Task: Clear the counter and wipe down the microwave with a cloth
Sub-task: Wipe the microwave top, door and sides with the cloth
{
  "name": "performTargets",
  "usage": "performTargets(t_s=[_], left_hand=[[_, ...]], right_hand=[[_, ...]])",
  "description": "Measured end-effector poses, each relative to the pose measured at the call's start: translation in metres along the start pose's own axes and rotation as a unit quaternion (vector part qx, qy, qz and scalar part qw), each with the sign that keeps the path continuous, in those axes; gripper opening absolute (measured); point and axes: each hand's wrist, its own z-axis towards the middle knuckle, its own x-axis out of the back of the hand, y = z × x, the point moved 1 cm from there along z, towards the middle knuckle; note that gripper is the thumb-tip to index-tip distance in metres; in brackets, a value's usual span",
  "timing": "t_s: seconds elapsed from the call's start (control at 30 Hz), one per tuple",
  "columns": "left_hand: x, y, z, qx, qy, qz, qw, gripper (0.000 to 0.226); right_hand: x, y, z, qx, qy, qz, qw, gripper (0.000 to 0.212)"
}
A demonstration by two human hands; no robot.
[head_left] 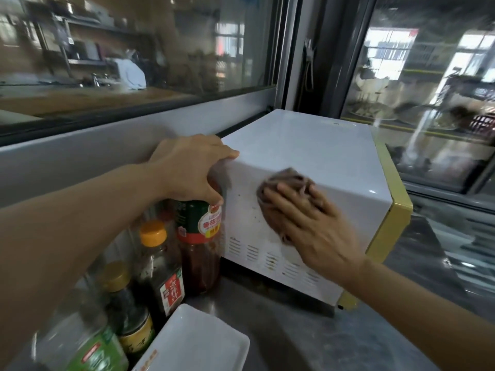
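Our right hand (305,218) lies flat, fingers (284,199) spread and straight, pressing the brown cloth (284,183) against the white side wall of the microwave (308,145). Our left hand (187,167) curls its fingers over the microwave's top rear corner and grips it to steady the box.

The microwave sits on the steel table (348,330) in the corner by the window (134,49). Its long axis runs away from us to the right, and its yellow front edge (388,218) faces right, toward the glass.

Specks still show on the wall left of the cloth, above the vent slots (267,258), so we judge the wiping unfinished. Hard rubbing could slide the microwave, and our left forearm passes just above the sauce bottles (198,236) crowded against it; a nudge might topple them toward the white tray (198,344).
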Motion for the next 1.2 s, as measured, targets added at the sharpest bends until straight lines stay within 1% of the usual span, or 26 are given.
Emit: performTargets(t_s=[0.07, 0.13, 0.17, 0.2, 0.27, 0.3, 0.33, 0.37, 0.47, 0.53, 0.63, 0.7, 0.8, 0.87, 0.93, 1.07, 1.13, 1.2], left_hand=[[-0.002, -0.002, 0.001, -0.001, 0.003, -0.001, 1.0, 0.089], [-0.004, -0.003, 0.001, -0.001, 0.008, -0.007, 1.0, 0.09], [-0.005, -0.003, 0.001, 0.0, 0.011, -0.011, 1.0, 0.09], [-0.004, -0.003, 0.001, 0.0, 0.012, -0.015, 1.0, 0.09], [-0.002, -0.003, 0.001, -0.002, 0.004, -0.013, 1.0, 0.091], [0.0, -0.004, 0.002, -0.002, -0.003, -0.009, 1.0, 0.092], [0.001, -0.004, 0.002, -0.002, -0.011, -0.005, 1.0, 0.094], [0.001, -0.005, 0.002, -0.003, -0.018, -0.001, 1.0, 0.095], [0.001, -0.006, 0.002, -0.008, -0.022, 0.001, 1.0, 0.096], [0.002, -0.006, 0.004, -0.016, -0.013, -0.009, 1.0, 0.092], [0.001, -0.008, 0.004, -0.019, -0.008, -0.014, 1.0, 0.088], [0.0, -0.008, 0.004, -0.013, -0.004, -0.022, 1.0, 0.092], [0.001, -0.007, 0.002, 0.005, -0.007, -0.027, 1.0, 0.102], [0.002, -0.006, 0.001, 0.014, -0.007, -0.045, 0.999, 0.102], [0.003, -0.006, 0.0, 0.016, -0.009, -0.056, 0.998, 0.1], [0.002, -0.007, 0.001, 0.006, -0.005, -0.054, 0.999, 0.1], [0.002, -0.008, 0.002, 0.001, -0.004, -0.057, 0.998, 0.101], [0.0, -0.009, 0.002, 0.0, 0.001, -0.053, 0.999, 0.1]], right_hand=[[0.0, -0.003, 0.02, -0.041, 0.024, 0.006, 0.999, 0.057], [-0.01, -0.017, 0.02, -0.037, 0.018, -0.007, 0.999, 0.057], [-0.017, -0.025, 0.015, -0.007, -0.004, -0.02, 1.0, 0.056], [-0.022, -0.033, 0.007, 0.042, -0.036, -0.039, 0.998, 0.055], [-0.025, -0.042, -0.006, 0.132, -0.103, -0.071, 0.983, 0.052], [-0.024, -0.04, -0.008, 0.153, -0.115, -0.074, 0.979, 0.052], [-0.022, -0.036, -0.006, 0.16, -0.11, -0.07, 0.979, 0.052], [-0.019, -0.03, -0.001, 0.149, -0.093, -0.056, 0.983, 0.052], [-0.004, -0.012, 0.036, 0.051, -0.006, -0.008, 0.999, 0.054], [0.0, -0.008, 0.061, 0.028, 0.031, -0.002, 0.999, 0.052], [-0.007, -0.017, 0.073, 0.024, 0.037, -0.012, 0.999, 0.05], [-0.015, -0.025, 0.065, 0.037, 0.017, -0.037, 0.998, 0.051], [-0.021, -0.039, 0.046, 0.133, -0.045, -0.069, 0.988, 0.045], [-0.017, -0.039, 0.042, 0.148, -0.065, -0.07, 0.984, 0.044], [-0.012, -0.033, 0.047, 0.128, -0.046, -0.054, 0.989, 0.048], [-0.001, -0.021, 0.076, 0.051, 0.045, -0.005, 0.998, 0.046], [-0.001, -0.022, 0.084, 0.034, 0.046, -0.01, 0.998, 0.049], [-0.007, -0.026, 0.082, 0.036, 0.03, -0.029, 0.998, 0.052]])
